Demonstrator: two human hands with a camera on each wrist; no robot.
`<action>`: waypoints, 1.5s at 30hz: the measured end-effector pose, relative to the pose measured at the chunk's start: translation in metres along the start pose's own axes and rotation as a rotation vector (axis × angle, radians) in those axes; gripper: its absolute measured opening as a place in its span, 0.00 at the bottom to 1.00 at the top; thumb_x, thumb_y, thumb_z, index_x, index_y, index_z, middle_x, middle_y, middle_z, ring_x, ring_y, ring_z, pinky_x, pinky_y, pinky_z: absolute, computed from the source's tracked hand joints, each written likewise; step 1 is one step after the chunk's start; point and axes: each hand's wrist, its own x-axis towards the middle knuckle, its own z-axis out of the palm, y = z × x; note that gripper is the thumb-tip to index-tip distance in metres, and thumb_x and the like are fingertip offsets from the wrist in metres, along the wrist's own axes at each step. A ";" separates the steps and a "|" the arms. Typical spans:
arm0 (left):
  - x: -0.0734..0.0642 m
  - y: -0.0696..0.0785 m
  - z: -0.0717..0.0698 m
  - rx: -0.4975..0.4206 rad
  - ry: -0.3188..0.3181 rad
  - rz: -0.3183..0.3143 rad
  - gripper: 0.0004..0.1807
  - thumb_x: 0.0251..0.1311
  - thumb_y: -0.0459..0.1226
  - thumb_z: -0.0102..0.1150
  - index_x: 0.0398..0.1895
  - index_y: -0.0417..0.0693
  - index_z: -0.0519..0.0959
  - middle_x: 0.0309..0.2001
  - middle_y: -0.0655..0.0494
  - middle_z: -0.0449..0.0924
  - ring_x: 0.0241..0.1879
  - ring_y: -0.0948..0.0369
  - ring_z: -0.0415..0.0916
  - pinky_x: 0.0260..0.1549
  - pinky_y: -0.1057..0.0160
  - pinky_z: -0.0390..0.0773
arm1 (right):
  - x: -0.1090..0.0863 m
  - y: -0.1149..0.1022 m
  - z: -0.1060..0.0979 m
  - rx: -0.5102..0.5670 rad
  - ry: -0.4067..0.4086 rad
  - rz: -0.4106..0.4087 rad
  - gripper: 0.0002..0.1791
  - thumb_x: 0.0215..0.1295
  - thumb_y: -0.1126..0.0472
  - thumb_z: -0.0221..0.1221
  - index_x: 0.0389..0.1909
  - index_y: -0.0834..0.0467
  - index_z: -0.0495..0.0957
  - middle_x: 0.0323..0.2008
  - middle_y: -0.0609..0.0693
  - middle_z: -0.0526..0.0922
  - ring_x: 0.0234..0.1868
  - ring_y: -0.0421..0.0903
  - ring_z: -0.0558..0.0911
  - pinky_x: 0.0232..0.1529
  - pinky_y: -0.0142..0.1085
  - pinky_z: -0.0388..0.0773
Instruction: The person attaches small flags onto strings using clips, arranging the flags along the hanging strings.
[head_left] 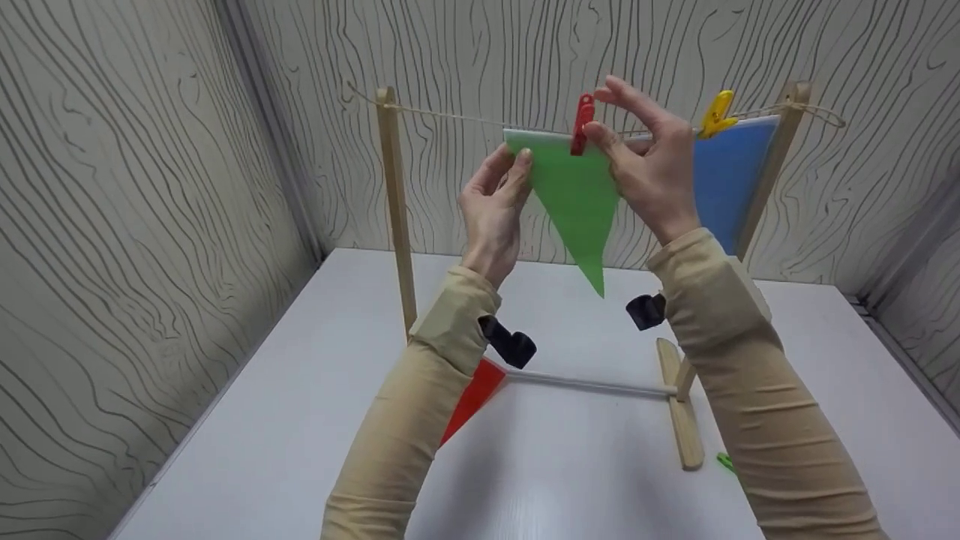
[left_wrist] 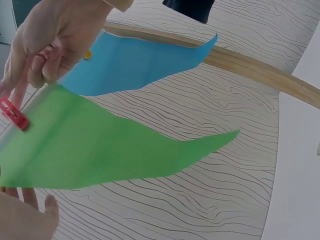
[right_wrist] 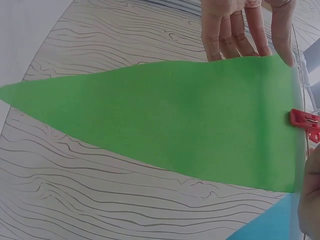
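A green triangular flag (head_left: 574, 195) hangs from the cord (head_left: 450, 116), its point downward. At its upper left corner my left hand (head_left: 495, 199) pinches the edge between thumb and fingers. A red clothespin (head_left: 583, 124) is clamped upright over the flag's top edge and the cord. Beside the clothespin is my right hand (head_left: 660, 165), thumb and index finger spread apart with their tips close against its right side. To the right, a blue flag (head_left: 726, 180) hangs behind that hand, with a yellow clothespin (head_left: 717, 116) at its top.
Wooden posts, left (head_left: 395, 210) and right (head_left: 772, 165), hold the cord. A white rod (head_left: 592, 383) and wooden foot (head_left: 684, 435) are low on the stand. A red flag (head_left: 474, 397) shows beside the left sleeve; a green clothespin (head_left: 725, 462) is by the right forearm on the white table (head_left: 540, 480).
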 end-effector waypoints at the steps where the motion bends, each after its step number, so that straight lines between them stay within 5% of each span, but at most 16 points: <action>1: -0.001 0.000 -0.003 0.009 -0.004 0.010 0.22 0.68 0.30 0.58 0.64 0.35 0.73 0.57 0.47 0.77 0.65 0.51 0.74 0.63 0.64 0.78 | -0.003 0.001 -0.001 -0.005 0.010 -0.009 0.29 0.65 0.63 0.64 0.68 0.60 0.73 0.63 0.57 0.81 0.15 0.25 0.72 0.17 0.20 0.64; 4: -0.003 -0.001 -0.011 0.054 -0.006 0.043 0.24 0.68 0.29 0.59 0.66 0.36 0.72 0.63 0.43 0.76 0.67 0.52 0.72 0.66 0.64 0.75 | -0.014 0.006 -0.003 0.004 0.041 -0.040 0.29 0.66 0.64 0.64 0.68 0.59 0.73 0.64 0.55 0.80 0.09 0.32 0.61 0.14 0.21 0.59; 13: -0.015 -0.012 -0.033 0.192 0.019 0.086 0.26 0.67 0.30 0.60 0.68 0.35 0.70 0.68 0.39 0.73 0.70 0.52 0.71 0.67 0.65 0.73 | -0.044 0.018 -0.009 0.168 0.083 -0.092 0.25 0.66 0.68 0.63 0.65 0.61 0.76 0.63 0.53 0.81 0.08 0.33 0.62 0.11 0.22 0.56; 16: -0.020 -0.018 -0.040 0.244 0.034 0.093 0.26 0.67 0.31 0.61 0.67 0.36 0.71 0.67 0.40 0.74 0.70 0.53 0.70 0.71 0.65 0.69 | -0.054 0.022 -0.010 0.246 0.088 -0.091 0.24 0.66 0.68 0.63 0.64 0.63 0.76 0.41 0.47 0.86 0.08 0.34 0.63 0.10 0.23 0.57; 18: -0.024 -0.022 -0.046 0.285 0.037 0.100 0.26 0.67 0.32 0.61 0.67 0.37 0.71 0.67 0.41 0.74 0.70 0.53 0.70 0.73 0.64 0.66 | -0.061 0.025 -0.010 0.278 0.092 -0.098 0.24 0.67 0.69 0.62 0.64 0.64 0.75 0.24 0.43 0.81 0.07 0.35 0.63 0.10 0.24 0.57; 21: -0.031 -0.027 -0.055 0.329 0.033 0.108 0.26 0.67 0.32 0.61 0.68 0.37 0.71 0.67 0.42 0.74 0.71 0.53 0.68 0.75 0.61 0.64 | -0.072 0.031 -0.010 0.279 0.099 -0.108 0.23 0.68 0.69 0.61 0.63 0.66 0.75 0.12 0.42 0.71 0.08 0.36 0.66 0.11 0.24 0.61; 29: -0.048 -0.046 -0.089 0.460 0.063 0.073 0.27 0.66 0.36 0.63 0.68 0.41 0.71 0.68 0.44 0.73 0.73 0.52 0.66 0.77 0.55 0.59 | -0.106 0.052 -0.013 0.247 0.086 -0.111 0.22 0.68 0.73 0.59 0.63 0.68 0.74 0.28 0.41 0.86 0.19 0.35 0.80 0.10 0.25 0.66; 39: -0.065 -0.077 -0.131 0.570 0.140 -0.010 0.28 0.65 0.39 0.65 0.67 0.43 0.71 0.67 0.44 0.72 0.72 0.48 0.63 0.77 0.48 0.57 | -0.153 0.088 -0.023 0.281 0.049 -0.069 0.20 0.69 0.78 0.53 0.62 0.73 0.72 0.52 0.44 0.85 0.29 0.35 0.85 0.12 0.26 0.72; 45: -0.072 -0.091 -0.150 0.625 0.181 -0.039 0.29 0.63 0.38 0.67 0.66 0.42 0.71 0.68 0.43 0.71 0.72 0.47 0.62 0.77 0.45 0.56 | -0.174 0.104 -0.028 0.276 0.025 -0.038 0.20 0.69 0.79 0.52 0.61 0.74 0.72 0.53 0.44 0.85 0.32 0.35 0.85 0.15 0.26 0.75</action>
